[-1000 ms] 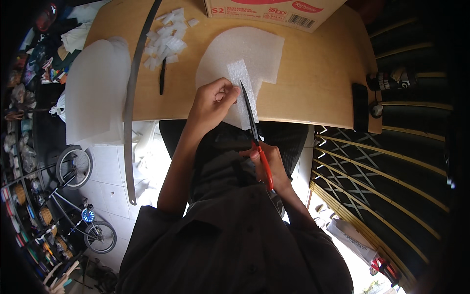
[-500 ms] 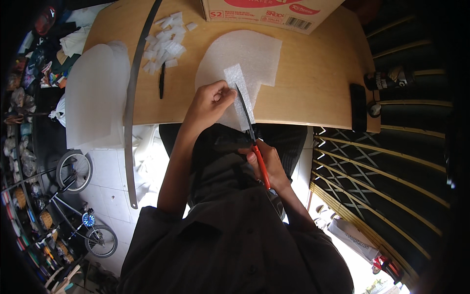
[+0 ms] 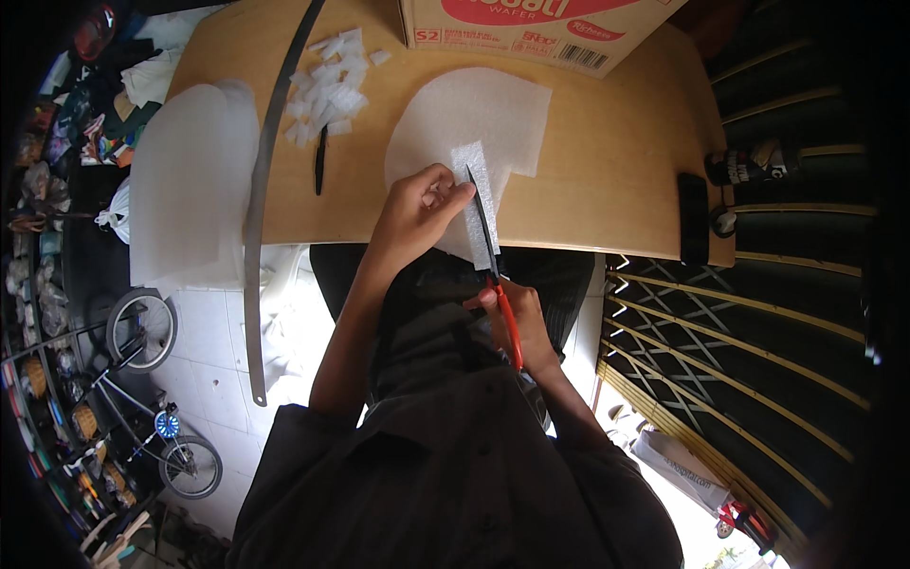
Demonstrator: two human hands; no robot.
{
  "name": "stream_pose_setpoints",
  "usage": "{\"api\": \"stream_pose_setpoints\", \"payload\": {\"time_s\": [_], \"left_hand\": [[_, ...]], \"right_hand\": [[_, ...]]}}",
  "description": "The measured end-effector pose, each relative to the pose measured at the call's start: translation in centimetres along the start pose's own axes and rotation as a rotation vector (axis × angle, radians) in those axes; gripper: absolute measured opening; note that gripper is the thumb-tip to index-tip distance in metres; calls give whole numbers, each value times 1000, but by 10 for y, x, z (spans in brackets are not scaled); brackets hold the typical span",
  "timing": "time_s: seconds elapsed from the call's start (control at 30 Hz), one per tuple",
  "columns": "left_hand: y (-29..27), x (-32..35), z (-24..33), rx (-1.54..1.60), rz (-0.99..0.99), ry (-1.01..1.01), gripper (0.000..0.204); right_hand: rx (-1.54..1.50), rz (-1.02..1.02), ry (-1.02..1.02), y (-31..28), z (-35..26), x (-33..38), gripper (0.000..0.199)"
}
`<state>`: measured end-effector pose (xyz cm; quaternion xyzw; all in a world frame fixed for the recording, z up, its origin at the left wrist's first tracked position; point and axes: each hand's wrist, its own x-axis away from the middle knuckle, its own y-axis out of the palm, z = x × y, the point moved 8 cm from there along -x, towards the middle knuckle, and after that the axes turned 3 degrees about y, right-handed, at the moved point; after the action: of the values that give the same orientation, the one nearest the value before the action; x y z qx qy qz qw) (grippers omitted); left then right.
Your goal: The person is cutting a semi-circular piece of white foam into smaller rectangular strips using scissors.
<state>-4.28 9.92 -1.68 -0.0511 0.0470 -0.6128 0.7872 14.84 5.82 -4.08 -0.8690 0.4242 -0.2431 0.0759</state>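
My left hand (image 3: 409, 220) pinches a narrow strip of white foam sheet (image 3: 465, 156) between thumb and bent fingers, near the table's front edge. In my right hand (image 3: 529, 327) is a pair of scissors with red handles (image 3: 507, 318). Their dark blades lie lengthwise along the strip, tip beside my left thumb; whether the blades are parted is hard to tell. Beneath the strip, a larger rounded white foam sheet (image 3: 493, 109) with a notched right side rests on the table. Small white cut pieces (image 3: 334, 93) form a loose pile farther left, above a black pen (image 3: 320, 166).
A long metal ruler (image 3: 254, 218) overhangs the table's front edge on the left, beside stacked translucent sheets (image 3: 185, 180). A cardboard box (image 3: 512, 27) stands at the back. At the right edge lies a dark, flat, phone-like object (image 3: 693, 218). A bicycle (image 3: 142, 403) is at lower left.
Both hands, the strip and the scissors sit slightly lower and farther right in view; the table's things shift similarly. The grips look the same.
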Motion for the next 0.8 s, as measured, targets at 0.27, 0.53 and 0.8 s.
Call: {"api": "stream_pose_setpoints", "payload": {"time_s": [0.27,0.53,0.8], "left_hand": [[-6,-1,-1,-33,13,-45,24],[3,-10,10,-34,-108,-37,29],[10,-10,13,12,-133,-35,27]], "right_hand": [[-80,-108,51,-3,-8,6,60],[-156,-77,-59,-10,-18,2,76],[-125,-8,28,-8,-6,2,53]]}}
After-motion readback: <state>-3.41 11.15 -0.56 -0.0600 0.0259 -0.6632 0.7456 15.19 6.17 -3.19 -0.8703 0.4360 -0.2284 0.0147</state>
